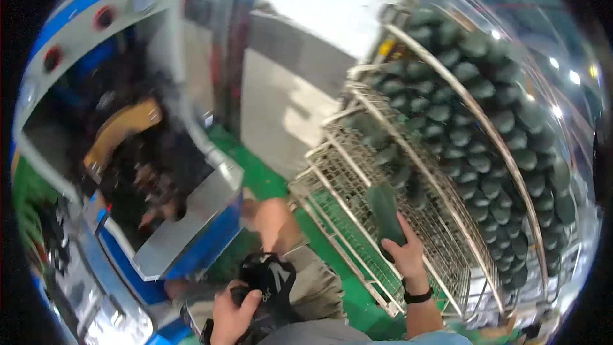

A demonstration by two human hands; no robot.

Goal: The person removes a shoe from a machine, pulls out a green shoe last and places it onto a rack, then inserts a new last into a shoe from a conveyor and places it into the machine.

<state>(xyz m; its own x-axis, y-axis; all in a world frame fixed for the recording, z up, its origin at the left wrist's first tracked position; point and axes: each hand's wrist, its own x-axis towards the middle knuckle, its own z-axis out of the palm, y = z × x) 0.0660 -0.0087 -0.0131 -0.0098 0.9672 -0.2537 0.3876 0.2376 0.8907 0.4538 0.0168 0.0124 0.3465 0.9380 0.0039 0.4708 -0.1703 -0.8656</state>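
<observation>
My right hand (407,252) is wrapped round the near end of a dark green shoe last (383,209), long and smooth with a rounded tip. It holds the last over the side of a wire rack cart (332,147). Low in the middle, my left hand (235,312) grips a black shoe upper (274,287) with white marks, above my lap. Its fingers are partly hidden behind the upper, thumb on top. Many similar dark green lasts (472,128) lie packed in rows on the cart's shelves.
At the left stands a blue and grey machine (220,179) with red buttons, a gauge and a dark open bay holding a tan curved part (124,129). A white and grey panel (281,89) rises behind. Green floor (268,176) shows between the machine and the cart.
</observation>
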